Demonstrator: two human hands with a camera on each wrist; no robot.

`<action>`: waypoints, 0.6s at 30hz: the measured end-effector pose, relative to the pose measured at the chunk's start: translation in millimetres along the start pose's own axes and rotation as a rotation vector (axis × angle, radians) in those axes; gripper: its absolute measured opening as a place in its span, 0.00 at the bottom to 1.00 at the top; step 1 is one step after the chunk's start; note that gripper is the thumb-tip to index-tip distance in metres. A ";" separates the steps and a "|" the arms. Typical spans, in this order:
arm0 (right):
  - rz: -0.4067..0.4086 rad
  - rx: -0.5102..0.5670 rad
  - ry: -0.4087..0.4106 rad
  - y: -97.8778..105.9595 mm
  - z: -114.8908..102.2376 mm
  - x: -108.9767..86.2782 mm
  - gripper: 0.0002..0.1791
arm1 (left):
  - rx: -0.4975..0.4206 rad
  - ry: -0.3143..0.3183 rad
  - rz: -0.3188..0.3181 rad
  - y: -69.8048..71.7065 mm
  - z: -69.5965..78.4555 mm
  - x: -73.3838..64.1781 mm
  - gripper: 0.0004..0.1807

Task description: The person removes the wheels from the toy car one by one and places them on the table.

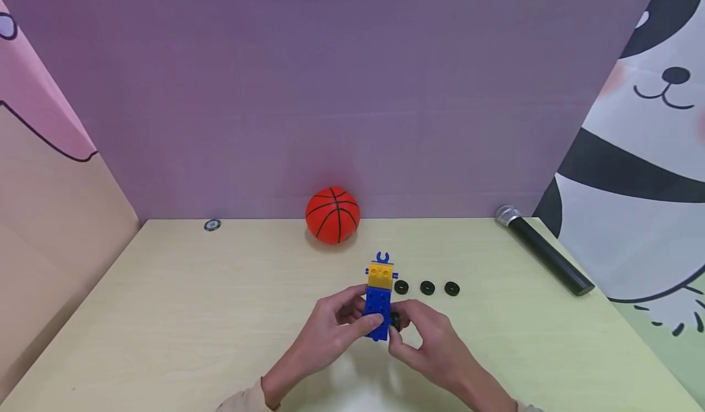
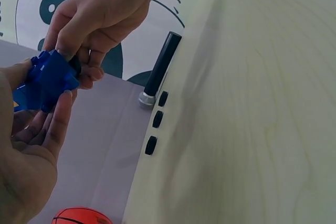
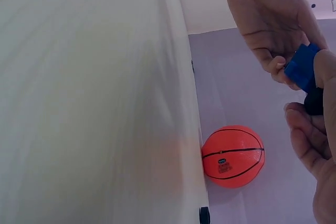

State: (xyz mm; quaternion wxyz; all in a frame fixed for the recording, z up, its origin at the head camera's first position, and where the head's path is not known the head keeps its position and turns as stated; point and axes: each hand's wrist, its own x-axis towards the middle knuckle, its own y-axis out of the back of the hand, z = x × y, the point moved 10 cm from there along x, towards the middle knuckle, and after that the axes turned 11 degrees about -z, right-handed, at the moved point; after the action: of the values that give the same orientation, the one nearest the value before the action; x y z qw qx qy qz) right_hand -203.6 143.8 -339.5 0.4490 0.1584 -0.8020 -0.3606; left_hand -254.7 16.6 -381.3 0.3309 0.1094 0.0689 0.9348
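My left hand (image 1: 341, 329) grips a toy block car (image 1: 377, 305), its thumb lying across the blue studded body. The far end of the car carries a yellow block (image 1: 380, 274) with small blue pegs at its sides and a blue hook at the tip. At the car's right side my right hand (image 1: 432, 344) pinches a black toy wheel (image 1: 395, 321) between thumb and fingers, right against the blue body. In the right wrist view that wheel (image 3: 314, 102) sits close under the blue block (image 3: 303, 67). Both hands are above the table, near its front.
Three black wheels (image 1: 427, 288) lie in a row beyond the right hand. An orange-red toy basketball (image 1: 333, 215) stands at the back, with a microphone (image 1: 545, 251) at the right edge and a round chip (image 1: 212, 224) at the back left. A purple backdrop (image 1: 352, 106) rises behind the table.
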 end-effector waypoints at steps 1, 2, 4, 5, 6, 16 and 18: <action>-0.002 -0.009 0.010 0.0 -0.6 -0.2 0.16 | -0.001 0.000 0.001 0.6 -0.1 0.0 0.25; -0.005 -0.007 0.012 -0.1 -0.5 -0.4 0.15 | -0.005 0.002 0.004 1.5 -0.6 0.1 0.25; -0.001 0.016 0.005 0.3 0.8 -0.9 0.15 | -0.015 0.001 0.010 3.5 -1.7 0.2 0.24; 0.001 0.040 -0.009 0.2 2.5 -1.2 0.16 | -0.023 -0.001 0.014 4.6 -2.1 0.2 0.24; 0.004 0.072 -0.028 0.1 4.7 -1.5 0.17 | -0.033 -0.002 0.016 5.4 -2.4 0.2 0.24; 0.030 0.593 -0.305 -14.2 33.7 -11.1 0.16 | -0.127 -0.049 0.016 8.5 -2.3 0.5 0.25; 0.046 0.636 -0.301 -14.4 33.7 -11.5 0.16 | -0.138 -0.060 0.021 8.7 -1.6 0.8 0.25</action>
State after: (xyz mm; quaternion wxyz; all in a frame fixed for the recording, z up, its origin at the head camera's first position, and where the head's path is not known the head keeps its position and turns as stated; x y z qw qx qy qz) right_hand -226.4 155.2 -368.2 0.2622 0.2173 -0.9347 -0.1017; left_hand -260.9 10.3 -381.1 0.3298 0.1153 -0.0069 0.9370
